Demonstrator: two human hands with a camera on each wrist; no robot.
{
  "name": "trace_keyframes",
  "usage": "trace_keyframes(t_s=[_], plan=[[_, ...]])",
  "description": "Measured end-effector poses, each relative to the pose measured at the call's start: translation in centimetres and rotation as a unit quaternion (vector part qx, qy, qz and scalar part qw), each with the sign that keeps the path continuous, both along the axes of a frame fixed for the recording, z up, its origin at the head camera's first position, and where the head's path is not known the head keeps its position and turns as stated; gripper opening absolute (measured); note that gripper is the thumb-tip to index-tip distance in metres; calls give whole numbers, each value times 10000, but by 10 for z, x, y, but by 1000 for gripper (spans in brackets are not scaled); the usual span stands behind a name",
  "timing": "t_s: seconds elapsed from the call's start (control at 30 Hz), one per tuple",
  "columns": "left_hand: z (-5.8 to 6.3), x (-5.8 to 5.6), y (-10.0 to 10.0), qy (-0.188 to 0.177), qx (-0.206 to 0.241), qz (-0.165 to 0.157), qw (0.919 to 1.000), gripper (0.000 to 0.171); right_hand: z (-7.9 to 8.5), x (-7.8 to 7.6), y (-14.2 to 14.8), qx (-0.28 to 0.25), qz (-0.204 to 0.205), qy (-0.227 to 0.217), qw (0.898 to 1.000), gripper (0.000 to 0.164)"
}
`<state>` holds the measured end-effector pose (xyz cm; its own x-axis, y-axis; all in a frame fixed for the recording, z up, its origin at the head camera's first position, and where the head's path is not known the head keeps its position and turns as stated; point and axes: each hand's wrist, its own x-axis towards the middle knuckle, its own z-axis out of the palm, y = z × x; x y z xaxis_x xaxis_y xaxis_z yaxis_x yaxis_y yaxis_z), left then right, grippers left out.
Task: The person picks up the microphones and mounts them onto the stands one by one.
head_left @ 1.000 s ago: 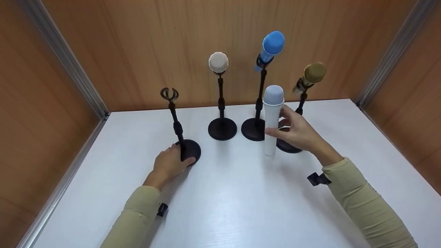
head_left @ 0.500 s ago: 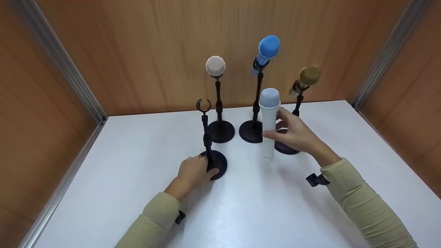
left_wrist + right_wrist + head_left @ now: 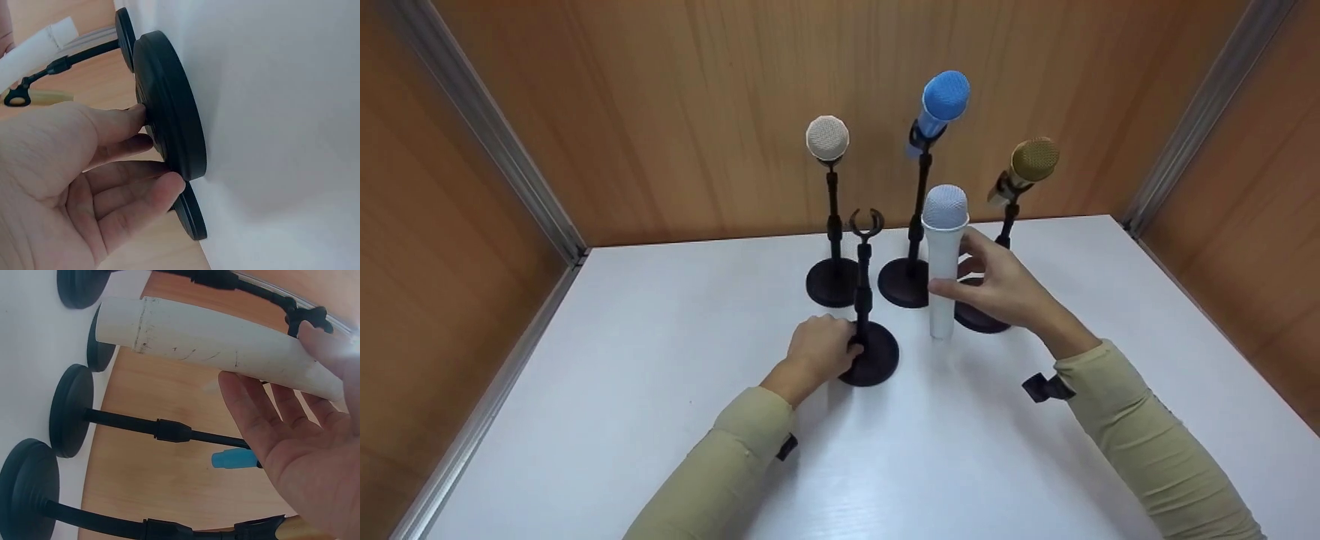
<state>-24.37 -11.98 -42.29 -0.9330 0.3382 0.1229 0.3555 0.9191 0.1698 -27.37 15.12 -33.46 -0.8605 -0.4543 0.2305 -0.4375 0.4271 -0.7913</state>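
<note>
My left hand (image 3: 821,346) grips an empty black microphone stand (image 3: 863,281) low down, where the pole meets the round base. In the left wrist view, the fingers lie against the upper face of that base (image 3: 174,107); whether it touches the table cannot be told. My right hand (image 3: 997,281) holds a white microphone (image 3: 943,259) upright by its middle, thumb on one side and fingers on the other. Its lower end is above the table, right of the empty stand. Scuff marks show on the microphone handle (image 3: 185,337) in the right wrist view.
Along the back stand three more black stands, bearing a microphone with a pale round head (image 3: 827,138), a blue microphone (image 3: 945,97) and a gold microphone (image 3: 1033,161). The gold one's stand is partly behind my right hand. Wooden panels (image 3: 697,112) enclose the white table (image 3: 660,322).
My left hand has slid the empty stand rightward, from the left of the pale-headed microphone's stand to in front of it, near the white microphone. My right hand has stayed nearly still.
</note>
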Motion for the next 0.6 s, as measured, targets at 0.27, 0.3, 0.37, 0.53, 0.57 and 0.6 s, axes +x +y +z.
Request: trace_keyframes(t_s=[0.27,0.3,0.37,0.53,0.57,0.6], plan=[[11,-3,16,-317,338,-86,9989,23,-1,3,-4,-42,78,-49,9999,77],[12,-3,16,-360,465,-79,9982,23,-1,3,-4,-44,96,-37,9999,77],[14,-5,16,-456,763,-100,9960,23,-1,4,-4,-43,119,12,9999,76],[14,-8,17,-661,1242,-294,9896,26,2,7,-6,-58,175,194,9996,76],[14,-9,18,-671,1266,-322,9892,26,3,7,-7,-68,187,234,9995,76],[14,-9,18,-647,1261,-344,9893,25,4,7,-7,-74,191,273,9994,77]])
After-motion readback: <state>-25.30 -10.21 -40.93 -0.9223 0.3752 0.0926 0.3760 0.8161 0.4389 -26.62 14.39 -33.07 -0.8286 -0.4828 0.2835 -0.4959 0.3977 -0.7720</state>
